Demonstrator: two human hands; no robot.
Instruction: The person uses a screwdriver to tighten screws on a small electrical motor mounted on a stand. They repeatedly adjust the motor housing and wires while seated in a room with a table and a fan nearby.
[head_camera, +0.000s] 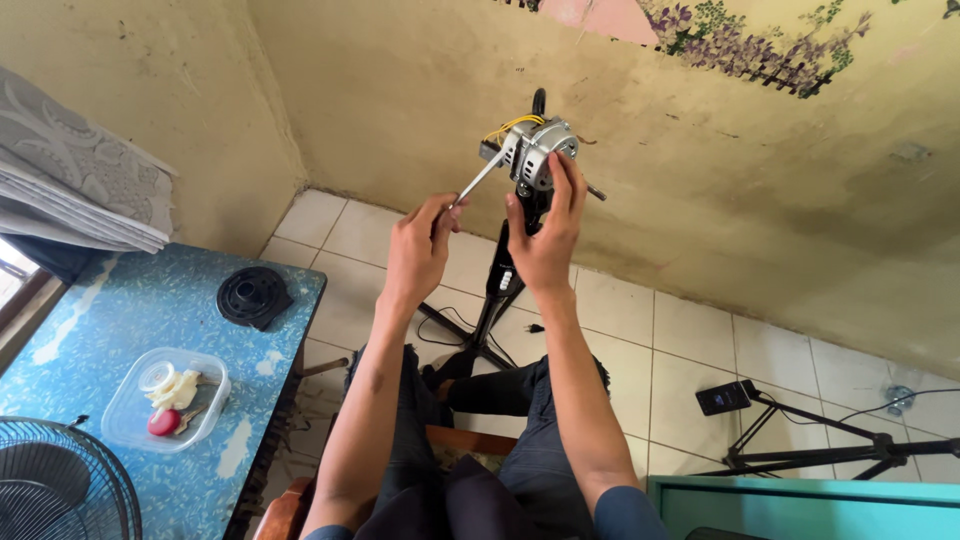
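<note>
While my right hand (545, 235) clamps the rigid, heavy-looking fan motor (538, 152) by its casing, my left hand (420, 250) pinches the screwdriver (478, 183).

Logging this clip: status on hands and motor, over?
Left hand holds screwdriver to fan motor. Right hand steadies motor. Nothing in the way.

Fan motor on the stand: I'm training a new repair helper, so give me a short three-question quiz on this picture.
1. True or false: the right hand steadies the fan motor.
2. What does the left hand hold? A) screwdriver B) hammer C) brush
3. What black part lies on the blue table?

Key: 1 true. 2 A. 3 A round black plastic part, beside the clear box of small parts.
</note>
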